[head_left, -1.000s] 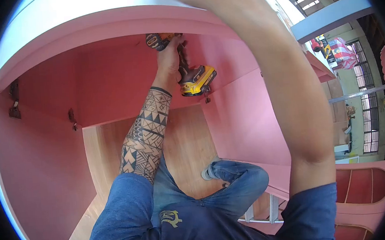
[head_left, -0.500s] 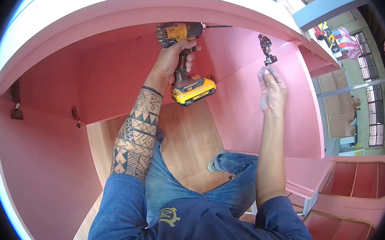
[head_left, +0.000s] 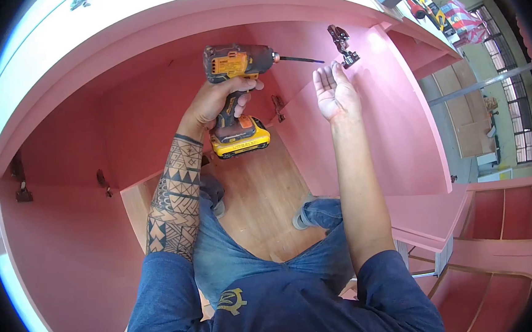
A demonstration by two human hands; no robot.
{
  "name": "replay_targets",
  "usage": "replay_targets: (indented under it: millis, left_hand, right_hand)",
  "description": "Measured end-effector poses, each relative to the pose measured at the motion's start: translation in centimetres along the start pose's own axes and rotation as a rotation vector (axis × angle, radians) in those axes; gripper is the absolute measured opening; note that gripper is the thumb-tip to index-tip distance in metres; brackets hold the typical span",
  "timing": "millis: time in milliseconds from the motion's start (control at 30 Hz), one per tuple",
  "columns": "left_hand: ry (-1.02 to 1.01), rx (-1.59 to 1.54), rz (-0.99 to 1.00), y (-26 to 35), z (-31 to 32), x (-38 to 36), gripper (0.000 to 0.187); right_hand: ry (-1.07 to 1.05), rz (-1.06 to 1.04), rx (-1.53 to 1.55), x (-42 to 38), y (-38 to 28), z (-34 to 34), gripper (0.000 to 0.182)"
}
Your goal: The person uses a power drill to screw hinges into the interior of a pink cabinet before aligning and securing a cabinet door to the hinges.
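My left hand [head_left: 232, 100] is wrapped round the grip of a yellow and black cordless impact driver [head_left: 234, 62]. Its long dark bit [head_left: 300, 59] points right, the tip close to my right hand [head_left: 335, 93]. That hand is palm up with fingers extended, just below and left of a metal cabinet hinge [head_left: 343, 46] on the pink door panel [head_left: 373, 115]. Whether a small piece sits at its fingertips is too small to tell.
A pink cabinet side panel [head_left: 68, 241] stands at left, bearing two hinges, one being the lower hinge [head_left: 104, 183]. Another hinge [head_left: 278, 108] is deeper on the right. Wooden floor [head_left: 255, 191] shows between my legs. Pink pieces with red panels [head_left: 503, 211] are at lower right.
The driver has shifted left and slightly down, its bit now tilted down toward the right hand. My right hand has moved left and up, its fingers less pinched. The view has turned slightly.
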State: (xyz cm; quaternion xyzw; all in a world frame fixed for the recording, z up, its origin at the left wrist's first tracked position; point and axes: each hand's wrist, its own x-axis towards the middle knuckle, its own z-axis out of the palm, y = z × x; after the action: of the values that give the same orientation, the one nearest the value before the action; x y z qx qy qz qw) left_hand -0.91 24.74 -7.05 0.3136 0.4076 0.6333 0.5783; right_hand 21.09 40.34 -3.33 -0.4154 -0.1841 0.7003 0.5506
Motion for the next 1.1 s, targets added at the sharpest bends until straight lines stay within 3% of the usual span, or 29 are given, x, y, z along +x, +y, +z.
replay_targets:
  millis: [100,367,867,1100]
  left_hand:
    - [-0.008,-0.033,0.01,-0.2,-0.2,0.1,0.034]
    - [-0.016,-0.016,0.032,0.0,0.1,0.1,0.033]
    - [-0.024,0.116,-0.029,0.3,0.5,0.0,0.027]
    - [-0.004,0.062,-0.04,-0.2,0.8,0.4,0.03]
  right_hand:
    - [-0.01,-0.071,-0.145,0.1,0.1,-0.4,0.034]
    - [-0.144,-0.002,0.132,1.4,0.9,0.2,0.016]
    - [0.0,0.123,0.238,1.3,0.7,-1.2,0.015]
    - [-0.029,0.158,0.269,1.0,0.9,-1.8,0.014]
